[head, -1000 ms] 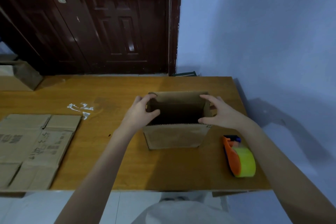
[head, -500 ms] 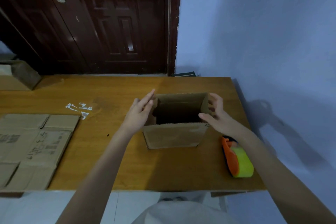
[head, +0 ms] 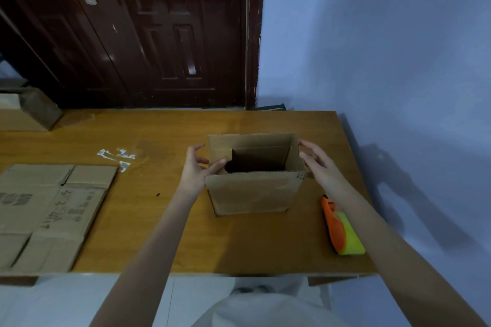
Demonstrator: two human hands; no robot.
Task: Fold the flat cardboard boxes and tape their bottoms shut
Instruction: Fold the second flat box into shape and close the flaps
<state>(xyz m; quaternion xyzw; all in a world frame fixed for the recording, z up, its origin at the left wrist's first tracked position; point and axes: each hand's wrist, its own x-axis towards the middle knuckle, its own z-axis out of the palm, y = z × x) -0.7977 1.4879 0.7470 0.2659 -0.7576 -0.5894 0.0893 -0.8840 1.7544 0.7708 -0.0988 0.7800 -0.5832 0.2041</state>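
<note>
Box [head: 253,194] erected and standing open-topped near the middle of the bench [head: 164,233], between both hands. A second ago the fingers were hooked over its rim, pressing the walls square; they have since let go and spread, which suggests the squaring step is finished (whether the bottom is taped cannot be seen from above). Left hand [head: 195,171]: fingers open, thumb tip touching the near left corner, holding nothing. Right hand [head: 320,167]: fingers loosely spread just beside the right wall, contact uncertain. Tape dispenser [head: 338,228] lies untouched near the right forearm; flat cardboard [head: 50,210] waits at left.
</note>
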